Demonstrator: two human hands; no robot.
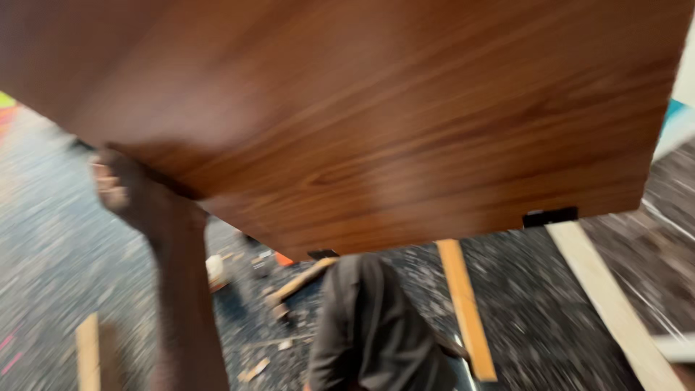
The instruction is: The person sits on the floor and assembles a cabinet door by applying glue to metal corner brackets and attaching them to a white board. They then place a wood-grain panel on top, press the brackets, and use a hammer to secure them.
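Brown wood-grain board fills the upper view, tilted and raised off the speckled floor, the left hand with its grip curled under the left edge to carry it; the right hand is unseen.

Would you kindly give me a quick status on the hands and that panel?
Left hand gripping wooden panel edge. Right hand not visible. Panel raised, tilted. Another person close below.

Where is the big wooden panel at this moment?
In the head view the wooden panel fills the upper frame, raised above the speckled floor. The left hand grips its lower left edge, and a person in dark clothing is below it.
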